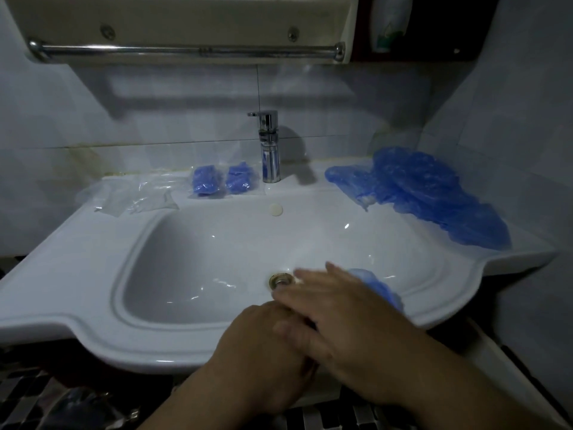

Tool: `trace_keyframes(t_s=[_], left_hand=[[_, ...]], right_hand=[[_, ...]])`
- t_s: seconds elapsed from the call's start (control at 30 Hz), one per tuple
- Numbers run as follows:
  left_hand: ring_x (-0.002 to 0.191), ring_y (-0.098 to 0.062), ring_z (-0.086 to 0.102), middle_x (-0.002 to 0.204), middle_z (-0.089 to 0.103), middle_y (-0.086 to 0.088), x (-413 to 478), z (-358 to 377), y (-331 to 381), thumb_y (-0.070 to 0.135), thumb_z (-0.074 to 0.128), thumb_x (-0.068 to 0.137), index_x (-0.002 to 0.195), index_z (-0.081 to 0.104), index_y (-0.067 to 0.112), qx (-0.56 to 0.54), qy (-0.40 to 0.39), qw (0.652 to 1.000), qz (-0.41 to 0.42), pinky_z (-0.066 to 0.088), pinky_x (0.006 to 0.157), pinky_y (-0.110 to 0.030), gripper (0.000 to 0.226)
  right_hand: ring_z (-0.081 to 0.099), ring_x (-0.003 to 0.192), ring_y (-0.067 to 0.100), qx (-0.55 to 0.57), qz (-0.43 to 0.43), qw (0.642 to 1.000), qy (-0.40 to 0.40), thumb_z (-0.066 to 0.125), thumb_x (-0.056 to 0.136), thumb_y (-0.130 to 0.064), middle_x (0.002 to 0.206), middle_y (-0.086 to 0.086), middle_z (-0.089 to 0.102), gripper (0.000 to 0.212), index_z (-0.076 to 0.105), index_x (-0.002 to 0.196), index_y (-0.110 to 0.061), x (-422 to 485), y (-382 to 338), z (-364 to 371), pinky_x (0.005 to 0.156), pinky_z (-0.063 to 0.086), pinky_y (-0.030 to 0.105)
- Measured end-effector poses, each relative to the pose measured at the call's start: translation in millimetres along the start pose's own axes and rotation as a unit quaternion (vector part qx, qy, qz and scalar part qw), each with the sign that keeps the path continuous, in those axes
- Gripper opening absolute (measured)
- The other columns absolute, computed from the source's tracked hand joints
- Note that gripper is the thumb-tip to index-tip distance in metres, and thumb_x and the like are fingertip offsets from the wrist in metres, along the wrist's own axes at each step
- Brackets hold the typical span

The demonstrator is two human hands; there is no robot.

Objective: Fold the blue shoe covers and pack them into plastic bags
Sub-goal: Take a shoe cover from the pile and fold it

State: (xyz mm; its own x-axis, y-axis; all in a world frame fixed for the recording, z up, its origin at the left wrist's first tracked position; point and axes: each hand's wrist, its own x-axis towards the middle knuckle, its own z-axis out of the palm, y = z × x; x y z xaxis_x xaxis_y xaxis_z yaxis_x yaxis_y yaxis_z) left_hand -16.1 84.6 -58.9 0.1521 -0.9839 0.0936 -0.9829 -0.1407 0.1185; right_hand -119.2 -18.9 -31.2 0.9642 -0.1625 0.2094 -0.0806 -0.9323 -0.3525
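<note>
At the far left of the white counter point(77, 268), against the tiled wall, lie empty clear plastic bags point(130, 195), crumpled and overlapping. Just to their right sit two packed bags, the first packed bag point(206, 181) and the second packed bag point(242, 179), side by side, each with a folded blue bundle inside. The chrome faucet point(270, 147) stands upright right beside the second one.

In front of it the sink point(173, 262) opens, with its drain point(280, 279) near the front middle. Your left hand point(263, 346) hangs over the sink's front edge; its fingers are hidden under your other hand, so I cannot tell whether they are curled or straight. Your right hand point(336, 308) lies across it, fingers stretched out flat toward the drain and blurred. A blue shoe cover point(379, 287) shows from under the far side of that hand, resting in the sink.

On the counter's right rear corner, well apart from your hands, lies a loose pile of shoe covers point(434, 193), unfolded.
</note>
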Motion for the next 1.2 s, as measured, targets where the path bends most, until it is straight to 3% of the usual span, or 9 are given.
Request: trace_keyframes(t_s=[0.07, 0.27, 0.37, 0.53, 0.67, 0.8, 0.9, 1.0, 1.2], left_hand=[[0.107, -0.021, 0.057, 0.126, 0.057, 0.003, 0, -1, -1, 0.051, 0.000, 0.073, 0.128, 0.048, 0.027, -0.001, -0.006, 1.000, 0.004, 0.048, 0.088, -0.038, 0.077], [0.110, -0.010, 0.054, 0.126, 0.056, 0.011, 3, -1, 2, 0.071, 0.029, 0.089, 0.130, 0.046, 0.035, 0.008, -0.009, 1.000, -0.024, 0.043, 0.092, -0.027, 0.056], [0.109, -0.012, 0.053, 0.125, 0.055, 0.009, 3, 3, 2, 0.075, 0.036, 0.086, 0.133, 0.040, 0.031, 0.039, -0.013, 0.997, -0.065, 0.042, 0.094, -0.027, 0.065], [0.094, -0.010, 0.053, 0.111, 0.056, 0.011, 1, 1, -5, 0.077, 0.044, 0.081, 0.114, 0.043, 0.033, 0.026, -0.048, 0.994, -0.099, 0.047, 0.090, -0.029, 0.055], [0.104, -0.006, 0.051, 0.126, 0.052, 0.014, -3, -6, -14, 0.076, 0.055, 0.077, 0.132, 0.036, 0.035, -0.043, -0.072, 0.989, -0.124, 0.044, 0.093, -0.023, 0.071], [0.133, -0.001, 0.031, 0.150, 0.017, 0.027, -3, -10, -14, 0.061, 0.074, 0.071, 0.144, 0.015, 0.048, -0.084, 0.026, 0.994, -0.068, 0.025, 0.106, -0.014, 0.095], [0.123, -0.004, 0.043, 0.144, 0.035, 0.020, -4, -10, -9, 0.051, 0.080, 0.060, 0.134, 0.041, 0.043, -0.020, 0.074, 0.997, 0.012, 0.031, 0.099, -0.013, 0.084], [0.086, -0.006, 0.059, 0.104, 0.060, 0.014, -5, -10, -9, 0.051, 0.077, 0.046, 0.101, 0.063, 0.038, -0.020, 0.105, 0.994, 0.029, 0.050, 0.070, -0.018, 0.058], [0.080, -0.006, 0.058, 0.089, 0.057, 0.012, -10, -18, -11, 0.045, 0.062, 0.079, 0.090, 0.067, 0.030, -0.067, 0.085, 0.994, 0.003, 0.043, 0.065, -0.018, 0.019]], right_hand=[[0.035, 0.138, 0.001, 0.034, 0.073, 0.994, -0.079, 0.004, 0.075, -0.084, 0.149, -0.018, 0.044, 0.092, 0.035, 0.148, -0.036, 1, 6, 9, 0.121, 0.016, 0.031], [0.061, 0.101, 0.020, -0.079, 0.114, 0.982, -0.126, 0.017, 0.099, -0.060, 0.108, -0.002, 0.067, 0.049, 0.053, 0.119, -0.034, 5, 18, 0, 0.093, 0.045, 0.041], [0.058, 0.104, 0.026, -0.168, 0.100, 0.964, -0.178, 0.029, 0.106, -0.038, 0.115, 0.005, 0.061, 0.033, 0.044, 0.135, -0.032, 6, 27, -5, 0.092, 0.047, 0.042], [0.054, 0.110, 0.023, -0.243, 0.100, 0.936, -0.235, 0.039, 0.103, -0.027, 0.129, 0.006, 0.052, 0.047, 0.029, 0.149, -0.029, 5, 42, -12, 0.093, 0.049, 0.039], [0.056, 0.105, 0.021, -0.222, 0.107, 0.949, -0.198, 0.039, 0.104, -0.025, 0.124, 0.005, 0.055, 0.043, 0.033, 0.147, -0.027, 0, 44, -13, 0.090, 0.049, 0.036], [0.059, 0.093, 0.008, -0.039, 0.182, 0.979, -0.076, 0.030, 0.105, -0.041, 0.109, -0.005, 0.065, 0.036, 0.060, 0.119, -0.029, -12, 36, -10, 0.088, 0.046, 0.024], [0.059, 0.097, 0.007, 0.052, 0.190, 0.980, -0.014, 0.032, 0.103, -0.042, 0.108, -0.004, 0.068, 0.040, 0.065, 0.116, -0.022, -21, 32, -13, 0.093, 0.044, 0.028], [0.061, 0.096, 0.003, 0.101, 0.152, 0.983, 0.012, 0.035, 0.100, -0.052, 0.104, -0.005, 0.070, 0.046, 0.066, 0.109, -0.019, -26, 38, -15, 0.092, 0.047, 0.034], [0.049, 0.118, -0.009, 0.102, 0.065, 0.992, 0.033, 0.066, 0.062, -0.071, 0.123, -0.032, 0.053, 0.059, 0.061, 0.116, -0.047, -37, 57, -36, 0.098, 0.040, 0.012]])
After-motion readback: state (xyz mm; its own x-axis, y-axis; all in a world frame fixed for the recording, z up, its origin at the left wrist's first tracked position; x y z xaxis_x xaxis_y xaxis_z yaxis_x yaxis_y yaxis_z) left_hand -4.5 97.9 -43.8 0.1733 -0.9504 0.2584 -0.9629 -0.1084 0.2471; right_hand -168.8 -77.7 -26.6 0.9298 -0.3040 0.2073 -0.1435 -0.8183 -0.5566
